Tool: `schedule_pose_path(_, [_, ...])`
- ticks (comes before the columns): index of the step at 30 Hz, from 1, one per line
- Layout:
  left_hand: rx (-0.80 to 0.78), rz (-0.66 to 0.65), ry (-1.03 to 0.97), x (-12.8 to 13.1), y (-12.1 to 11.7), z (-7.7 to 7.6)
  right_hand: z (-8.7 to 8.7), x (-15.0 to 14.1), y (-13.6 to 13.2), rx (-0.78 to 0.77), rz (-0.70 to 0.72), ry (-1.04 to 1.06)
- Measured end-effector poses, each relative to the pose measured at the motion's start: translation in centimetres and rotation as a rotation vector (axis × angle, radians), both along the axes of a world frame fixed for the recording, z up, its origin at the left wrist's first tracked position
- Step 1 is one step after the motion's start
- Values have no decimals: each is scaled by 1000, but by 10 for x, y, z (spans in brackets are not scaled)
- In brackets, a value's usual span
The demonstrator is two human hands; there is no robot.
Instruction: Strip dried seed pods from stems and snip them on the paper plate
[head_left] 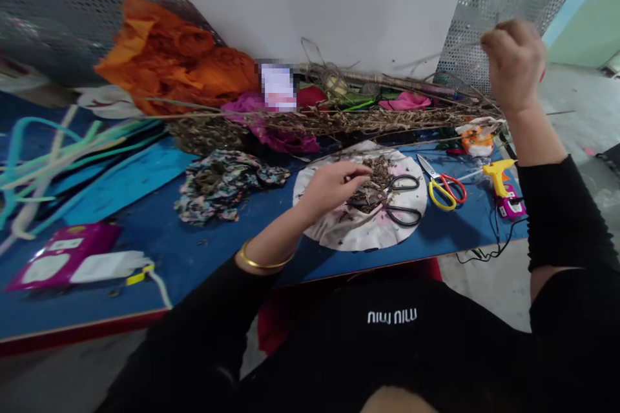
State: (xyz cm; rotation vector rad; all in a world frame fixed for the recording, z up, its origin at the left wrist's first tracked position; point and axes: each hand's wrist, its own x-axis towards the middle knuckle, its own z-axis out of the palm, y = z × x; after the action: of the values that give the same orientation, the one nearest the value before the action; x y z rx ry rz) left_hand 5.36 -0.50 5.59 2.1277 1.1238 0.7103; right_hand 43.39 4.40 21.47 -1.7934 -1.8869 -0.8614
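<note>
My left hand [333, 188], with a gold bangle at the wrist, hovers over a white round cloth [334, 232]. Its fingers stretch toward a heap of dried brown plant bits [380, 171], thumb slightly apart, and I see nothing held. Black-handled scissors [404, 215] lie on the cloth, their blades partly among the bits. Raised high at the right is my right hand [516, 64], its fingers closed. A thin blurred streak runs leftward from them; what they hold is unclear. Long dried stems [378, 121] lie across the table behind the cloth.
Scissors with red and yellow handles [448, 192] and a yellow glue gun [501, 171] with a cord sit at the right. Leftward are a floral cloth [225, 184], orange crumpled material [179, 64], foam-like strips [62, 155] and a purple packet [62, 251]. A white panel [329, 6] stands behind.
</note>
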Motion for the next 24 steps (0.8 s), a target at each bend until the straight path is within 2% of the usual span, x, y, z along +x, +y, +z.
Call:
schedule_pose_path(3, [-110,-33,-247,42,16,24,-18,-24,-3,-177,9,-86])
schedule_pose_path(5, [-163,24,-457,64,30,36,-38,-31,-4,-242,71,-111])
schedule_pose_path(6, [-110,106,-532,71,38,41,-49,-32,-4,-254,105,-109])
schedule_pose_path(8, [94,272,-617,77,52,48,-73,-30,-6,-258,175,-94])
schedule_pose_path(10, [212,310,-553,75,64,52,-96,-27,-7,-261,246,-99])
schedule_pose_path(11, [203,273,-468,74,68,52,-105,-27,-8,-261,281,-119])
schedule_pose_path(13, [56,149,-265,77,75,50,-122,-29,-8,-258,350,-185])
schedule_pose_path(15, [-182,49,-157,89,77,44,-134,-33,-8,-238,412,-235])
schedule_pose_path(17, [-432,4,-192,107,75,36,-142,-37,-6,-213,448,-246])
schedule_pose_path(20, [-718,-54,-315,128,65,28,-151,-39,-4,-184,452,-232])
schedule_pose_path(22, [-846,-104,-356,135,59,28,-154,-36,-5,-178,444,-213])
schedule_pose_path(24, [-892,-111,-391,136,58,33,-156,-33,-10,-187,442,-179])
